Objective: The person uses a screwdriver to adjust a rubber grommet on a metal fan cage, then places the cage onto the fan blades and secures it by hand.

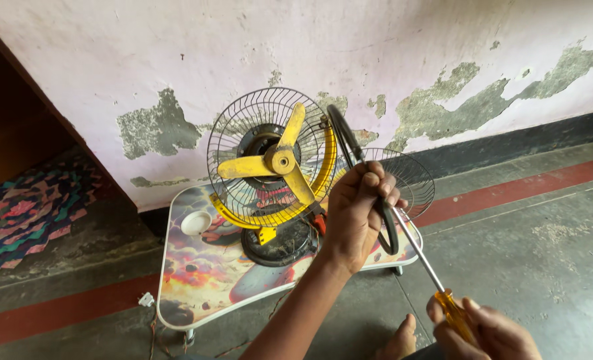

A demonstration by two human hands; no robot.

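Note:
A yellow three-bladed table fan (280,161) stands on a low table (196,280) with a colourful printed top. Its rear wire guard (233,133) is still around the blades. The front wire guard (413,177), with a black rim, is swung away to the right. My left hand (356,213) grips that rim, fingers curled around it. My right hand (490,333), at the bottom right, holds a screwdriver (416,253) by its yellow-orange handle. Its metal shaft runs up to the rim beside my left fingers; the tip is hidden there.
A white round cap (196,223) lies on the table's left side, and something red (318,223) sits by the fan's black base (280,247). A peeling wall stands close behind. A patterned rug (23,213) lies at left, a cable (153,327) under the table, my foot (403,340) below.

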